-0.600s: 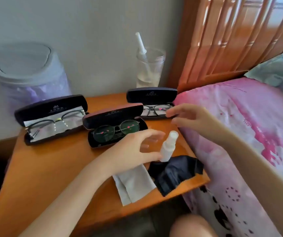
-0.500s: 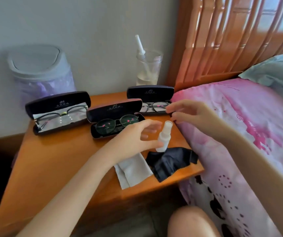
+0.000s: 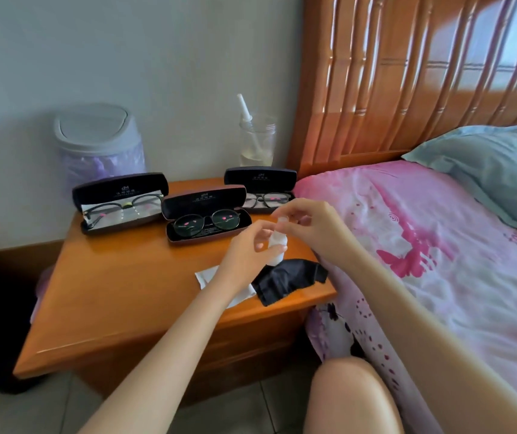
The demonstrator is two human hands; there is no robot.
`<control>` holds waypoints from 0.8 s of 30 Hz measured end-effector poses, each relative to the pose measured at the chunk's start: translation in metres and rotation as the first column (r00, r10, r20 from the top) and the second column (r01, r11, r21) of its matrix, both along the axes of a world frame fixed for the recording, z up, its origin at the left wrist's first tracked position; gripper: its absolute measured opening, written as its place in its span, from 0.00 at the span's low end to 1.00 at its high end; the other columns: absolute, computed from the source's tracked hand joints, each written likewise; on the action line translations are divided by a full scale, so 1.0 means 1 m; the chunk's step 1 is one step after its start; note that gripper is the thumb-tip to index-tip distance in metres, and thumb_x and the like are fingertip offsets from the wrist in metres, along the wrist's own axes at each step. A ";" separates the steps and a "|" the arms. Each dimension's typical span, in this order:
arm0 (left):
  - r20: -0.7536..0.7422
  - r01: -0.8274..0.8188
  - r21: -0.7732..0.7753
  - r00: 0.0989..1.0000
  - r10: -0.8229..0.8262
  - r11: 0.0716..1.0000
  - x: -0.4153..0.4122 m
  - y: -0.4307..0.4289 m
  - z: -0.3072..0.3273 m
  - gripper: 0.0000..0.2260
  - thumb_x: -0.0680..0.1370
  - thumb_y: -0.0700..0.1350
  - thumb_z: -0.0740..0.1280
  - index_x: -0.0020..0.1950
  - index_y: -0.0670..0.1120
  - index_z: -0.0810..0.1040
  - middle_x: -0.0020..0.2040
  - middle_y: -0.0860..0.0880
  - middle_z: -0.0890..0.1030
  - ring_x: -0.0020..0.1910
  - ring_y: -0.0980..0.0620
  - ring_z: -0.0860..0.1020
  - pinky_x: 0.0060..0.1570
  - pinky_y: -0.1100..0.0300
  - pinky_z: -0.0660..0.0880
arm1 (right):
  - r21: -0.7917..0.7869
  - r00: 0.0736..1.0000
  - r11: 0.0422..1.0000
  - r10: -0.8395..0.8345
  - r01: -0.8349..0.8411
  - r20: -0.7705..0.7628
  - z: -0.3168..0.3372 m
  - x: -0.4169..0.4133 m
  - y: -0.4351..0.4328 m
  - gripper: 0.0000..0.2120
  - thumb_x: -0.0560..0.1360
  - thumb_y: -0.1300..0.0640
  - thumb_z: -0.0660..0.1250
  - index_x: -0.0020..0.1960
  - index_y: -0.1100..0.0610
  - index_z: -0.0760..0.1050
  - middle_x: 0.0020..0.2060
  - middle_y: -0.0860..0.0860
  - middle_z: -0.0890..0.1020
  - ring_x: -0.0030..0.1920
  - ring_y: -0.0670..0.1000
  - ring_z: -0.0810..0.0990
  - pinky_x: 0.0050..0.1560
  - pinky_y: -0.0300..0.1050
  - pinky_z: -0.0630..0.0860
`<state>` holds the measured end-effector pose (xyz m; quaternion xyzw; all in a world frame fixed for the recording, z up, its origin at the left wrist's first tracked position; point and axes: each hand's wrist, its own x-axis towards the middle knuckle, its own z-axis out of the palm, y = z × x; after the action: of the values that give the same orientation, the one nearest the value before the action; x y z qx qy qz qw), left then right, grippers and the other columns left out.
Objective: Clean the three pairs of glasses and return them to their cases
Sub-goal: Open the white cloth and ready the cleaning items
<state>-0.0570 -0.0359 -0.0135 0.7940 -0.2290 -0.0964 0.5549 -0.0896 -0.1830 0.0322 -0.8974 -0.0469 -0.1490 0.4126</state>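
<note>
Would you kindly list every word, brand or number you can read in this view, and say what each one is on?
Left glasses case, inside of the lid: pale logo with a line of print under it, too blurred to read.
Middle glasses case, inside of the lid: the same kind of mark, unreadable.
Right glasses case, inside of the lid: the same, too small to read.
Spray bottle: no print shows.
Nothing here is legible.

Three dark cases stand open along the nightstand's [image 3: 125, 292] back edge, each with glasses lying inside. The left case [image 3: 119, 192] holds thin frames [image 3: 125, 208] on pale cloth, the middle case [image 3: 204, 198] round frames [image 3: 207, 222], and the right case [image 3: 260, 176], at the back right corner, rectangular frames [image 3: 265, 198]. Near the right edge a white spray bottle [image 3: 277, 245] is upright, gripped by the left hand [image 3: 247, 249] and pinched at the cap by the right hand [image 3: 313, 227]. A black cloth [image 3: 288, 281] and a white cloth [image 3: 208, 275] lie by the front edge.
</note>
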 end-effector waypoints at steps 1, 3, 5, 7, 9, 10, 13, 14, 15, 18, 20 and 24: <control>-0.002 0.000 -0.024 1.000 -0.001 1.000 -0.001 -0.001 0.001 0.10 0.76 0.46 0.68 0.56 0.57 0.73 0.51 0.58 0.78 0.55 0.55 0.76 0.57 0.60 0.72 | 0.034 1.000 0.999 -0.014 0.013 0.026 0.001 0.001 0.000 0.05 0.73 0.59 0.71 0.49 0.54 0.82 0.39 0.42 0.81 0.40 0.39 0.77 0.43 0.28 0.71; 0.024 0.005 -0.100 1.000 -0.002 0.995 -0.005 -0.002 0.007 0.09 0.78 0.47 0.65 0.57 0.58 0.72 0.53 0.56 0.78 0.55 0.57 0.77 0.56 0.60 0.73 | 0.117 0.997 0.993 -0.023 0.015 0.072 0.004 0.001 0.000 0.04 0.73 0.59 0.72 0.46 0.51 0.81 0.39 0.43 0.82 0.39 0.40 0.78 0.45 0.33 0.74; 0.049 0.010 -0.157 0.999 -0.003 0.988 -0.008 -0.002 0.015 0.08 0.80 0.48 0.63 0.57 0.58 0.71 0.51 0.56 0.79 0.54 0.59 0.77 0.53 0.63 0.72 | 0.186 0.995 0.983 -0.012 -0.007 0.104 0.012 0.000 0.001 0.04 0.72 0.58 0.72 0.44 0.49 0.80 0.38 0.45 0.82 0.39 0.45 0.80 0.46 0.41 0.77; 0.065 0.025 -0.174 0.998 -0.014 0.984 -0.009 0.001 0.022 0.08 0.80 0.51 0.61 0.58 0.54 0.72 0.49 0.55 0.80 0.51 0.61 0.78 0.52 0.66 0.72 | 0.211 0.992 0.977 0.008 -0.036 0.128 0.019 -0.001 0.005 0.04 0.72 0.58 0.73 0.43 0.50 0.80 0.37 0.46 0.83 0.39 0.47 0.81 0.46 0.43 0.78; 0.100 0.029 -0.169 0.995 -0.012 0.985 -0.011 0.005 0.025 0.09 0.81 0.53 0.59 0.57 0.52 0.73 0.44 0.56 0.80 0.45 0.61 0.78 0.47 0.72 0.71 | 0.209 0.990 0.976 0.025 -0.055 0.140 0.023 -0.001 0.008 0.03 0.72 0.58 0.73 0.43 0.52 0.80 0.37 0.46 0.82 0.39 0.43 0.80 0.44 0.37 0.77; 0.123 0.025 -0.164 0.992 -0.005 0.986 -0.013 0.007 0.026 0.08 0.81 0.53 0.58 0.55 0.52 0.73 0.41 0.56 0.79 0.41 0.60 0.78 0.44 0.73 0.70 | 0.194 0.989 0.979 0.035 -0.062 0.141 0.024 -0.001 0.009 0.02 0.72 0.58 0.73 0.43 0.53 0.80 0.37 0.45 0.82 0.38 0.41 0.79 0.43 0.35 0.75; 0.168 0.009 -0.151 0.986 0.017 0.989 -0.020 0.013 0.026 0.09 0.80 0.57 0.55 0.48 0.55 0.71 0.33 0.55 0.74 0.31 0.59 0.72 0.36 0.68 0.70 | 0.156 0.991 0.984 0.075 -0.091 0.108 0.024 -0.002 0.015 0.06 0.72 0.54 0.72 0.43 0.56 0.80 0.35 0.46 0.81 0.37 0.42 0.77 0.41 0.35 0.74; 0.179 -0.001 -0.147 0.984 0.028 0.989 -0.022 0.014 0.025 0.10 0.79 0.58 0.55 0.48 0.56 0.72 0.32 0.55 0.73 0.30 0.58 0.71 0.35 0.64 0.70 | 0.148 0.992 0.984 0.089 -0.101 0.087 0.023 -0.003 0.016 0.07 0.72 0.54 0.72 0.44 0.57 0.79 0.36 0.47 0.82 0.37 0.46 0.78 0.42 0.38 0.75; 0.188 -0.014 -0.142 0.981 0.040 0.990 -0.023 0.015 0.024 0.11 0.78 0.59 0.55 0.50 0.56 0.72 0.31 0.55 0.73 0.30 0.58 0.71 0.35 0.59 0.70 | 0.137 0.993 0.985 0.096 -0.105 0.068 0.023 -0.004 0.018 0.07 0.73 0.53 0.71 0.45 0.57 0.79 0.37 0.50 0.82 0.39 0.49 0.79 0.43 0.40 0.76; 0.200 -0.063 -0.132 0.976 0.089 0.989 -0.025 0.017 0.021 0.13 0.80 0.59 0.56 0.57 0.55 0.73 0.30 0.54 0.73 0.27 0.59 0.70 0.33 0.54 0.69 | 0.124 0.994 0.987 0.093 -0.100 0.058 0.023 -0.009 0.021 0.07 0.74 0.53 0.69 0.46 0.57 0.79 0.40 0.53 0.83 0.43 0.53 0.80 0.46 0.44 0.77; 0.213 -0.085 -0.125 0.971 0.110 0.988 -0.026 0.018 0.021 0.13 0.80 0.59 0.56 0.59 0.56 0.74 0.31 0.53 0.74 0.27 0.59 0.70 0.34 0.55 0.69 | 0.139 0.994 0.986 0.087 -0.095 0.067 0.024 -0.012 0.024 0.05 0.75 0.54 0.69 0.46 0.56 0.79 0.40 0.52 0.83 0.42 0.51 0.80 0.45 0.42 0.77; 0.207 -0.090 -0.141 0.971 0.118 0.986 -0.027 0.019 0.022 0.12 0.79 0.60 0.57 0.59 0.59 0.74 0.29 0.53 0.73 0.30 0.55 0.71 0.33 0.54 0.68 | 0.164 0.993 0.981 0.099 -0.108 0.060 0.026 -0.014 0.027 0.04 0.76 0.54 0.68 0.44 0.54 0.79 0.37 0.47 0.82 0.38 0.40 0.78 0.42 0.34 0.75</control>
<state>-0.0837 -0.0172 0.0088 0.7726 -0.2515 0.0342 0.5819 -0.1039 -0.1562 0.0580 -0.8518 -0.0916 -0.1538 0.4923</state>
